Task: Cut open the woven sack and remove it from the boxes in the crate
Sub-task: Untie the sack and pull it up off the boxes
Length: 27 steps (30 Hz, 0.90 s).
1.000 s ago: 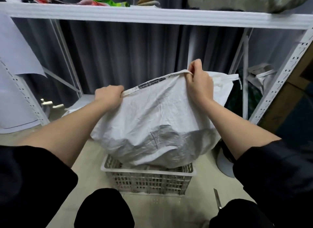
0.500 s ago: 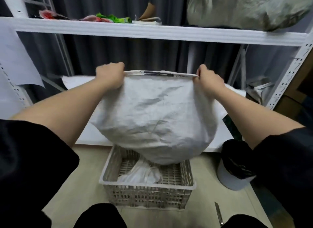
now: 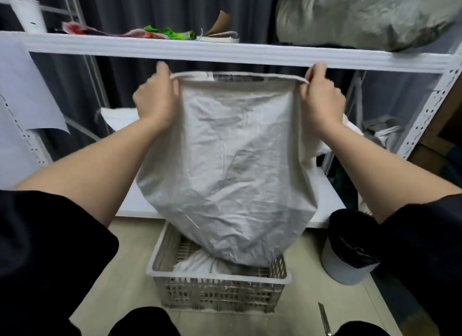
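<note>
A white woven sack [image 3: 232,165] hangs stretched between my two hands, just under the white shelf beam. My left hand [image 3: 156,95] grips its hemmed top edge at the left corner. My right hand [image 3: 321,98] pinches the same edge at the right corner. The sack's rounded bottom dangles over the perforated plastic crate [image 3: 220,283] on the floor and hides most of its inside. White wrapped contents [image 3: 197,263] show in the crate below the sack; I cannot make out separate boxes.
A white metal shelf beam [image 3: 225,52] runs just above my hands, with a bulky grey bag [image 3: 362,13] on it. A black-lined bin [image 3: 350,253] stands right of the crate. A knife [image 3: 325,320] lies on the floor at the lower right.
Both hands have lifted the sack higher, up to the shelf beam, and spread its top edge wider. The sack has come up out of the crate, uncovering white contents.
</note>
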Motion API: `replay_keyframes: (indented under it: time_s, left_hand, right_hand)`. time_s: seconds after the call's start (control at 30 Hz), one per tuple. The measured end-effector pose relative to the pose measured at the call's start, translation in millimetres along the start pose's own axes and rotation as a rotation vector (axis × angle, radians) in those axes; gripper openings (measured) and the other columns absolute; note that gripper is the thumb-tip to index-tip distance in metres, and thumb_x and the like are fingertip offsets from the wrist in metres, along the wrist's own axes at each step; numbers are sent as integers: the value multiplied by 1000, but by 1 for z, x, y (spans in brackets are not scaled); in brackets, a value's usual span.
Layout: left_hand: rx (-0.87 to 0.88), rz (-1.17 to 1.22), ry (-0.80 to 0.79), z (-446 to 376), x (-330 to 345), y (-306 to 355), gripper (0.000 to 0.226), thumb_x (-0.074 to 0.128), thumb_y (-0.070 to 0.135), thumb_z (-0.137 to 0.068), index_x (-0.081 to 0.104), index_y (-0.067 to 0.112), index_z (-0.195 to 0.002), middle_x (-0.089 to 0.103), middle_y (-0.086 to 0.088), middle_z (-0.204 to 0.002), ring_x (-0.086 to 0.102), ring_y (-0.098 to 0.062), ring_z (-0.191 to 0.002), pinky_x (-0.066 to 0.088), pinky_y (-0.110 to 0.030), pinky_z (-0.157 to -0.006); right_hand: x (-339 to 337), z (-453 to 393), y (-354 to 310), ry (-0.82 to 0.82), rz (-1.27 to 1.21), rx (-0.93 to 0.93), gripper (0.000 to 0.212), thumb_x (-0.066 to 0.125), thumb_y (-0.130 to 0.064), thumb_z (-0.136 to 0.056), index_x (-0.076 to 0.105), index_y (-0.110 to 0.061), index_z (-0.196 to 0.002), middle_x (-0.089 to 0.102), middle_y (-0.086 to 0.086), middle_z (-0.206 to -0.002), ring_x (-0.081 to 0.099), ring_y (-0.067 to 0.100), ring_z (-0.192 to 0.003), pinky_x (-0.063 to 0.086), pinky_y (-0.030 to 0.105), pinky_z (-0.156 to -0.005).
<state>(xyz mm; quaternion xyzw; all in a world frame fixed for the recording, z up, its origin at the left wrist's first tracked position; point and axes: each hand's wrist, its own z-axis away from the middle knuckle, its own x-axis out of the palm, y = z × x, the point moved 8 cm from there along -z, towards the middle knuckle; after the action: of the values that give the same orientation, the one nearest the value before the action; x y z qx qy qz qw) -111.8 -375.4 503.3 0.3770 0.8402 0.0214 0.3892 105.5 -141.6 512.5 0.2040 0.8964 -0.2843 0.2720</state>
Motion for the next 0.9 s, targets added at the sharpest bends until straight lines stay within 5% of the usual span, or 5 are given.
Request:
replay_keyframes:
  time_s: [0.07, 0.37, 0.6, 0.77, 0.9]
  left_hand:
    - [-33, 93, 68, 1, -11, 9, 31, 35, 25, -97, 42, 4, -119, 62, -23, -108, 58, -46, -95, 33, -41, -67]
    - [43, -282, -509, 52, 67, -29, 38, 42, 8, -91, 37, 2, -128, 56, -24, -123, 54, -44, -112, 44, -44, -84]
    - [-522, 625, -559, 81, 103, -44, 38, 27, -3, -84, 63, 9, -87, 66, -21, -88, 67, -27, -54, 60, -34, -55]
    - [-938, 1139, -559, 105, 123, -27, 44, 27, -5, -92, 70, 0, -97, 65, -19, -69, 64, -23, -41, 51, -24, -35]
    - [-908, 1151, -581, 113, 130, -19, 37, 30, -3, -97, 66, 2, -95, 64, -15, -84, 63, -24, -67, 57, -28, -46]
  right_hand:
    - [-4, 11, 3, 100, -207, 104, 24, 37, -21, -94, 42, -10, -115, 64, 20, -105, 58, 43, -94, 36, 41, -72]
    - [91, 69, 42, -702, 193, 138, 40, 39, -36, -92, 52, -11, -120, 54, 21, -129, 54, 38, -112, 43, 37, -85]
    - [126, 150, 16, -1187, -548, 491, 81, 58, -29, -86, 6, -32, -148, 37, 14, -132, 67, 32, -61, 59, 34, -72]
    - [154, 165, -3, -1109, -1113, 615, 67, 49, 1, -72, 36, -24, -132, 37, 10, -122, 52, 30, -82, 55, 38, -86]
    - [152, 168, -10, -991, -859, 231, 56, 51, 15, -84, 40, -13, -132, 50, 2, -115, 57, 18, -101, 56, 19, -71]
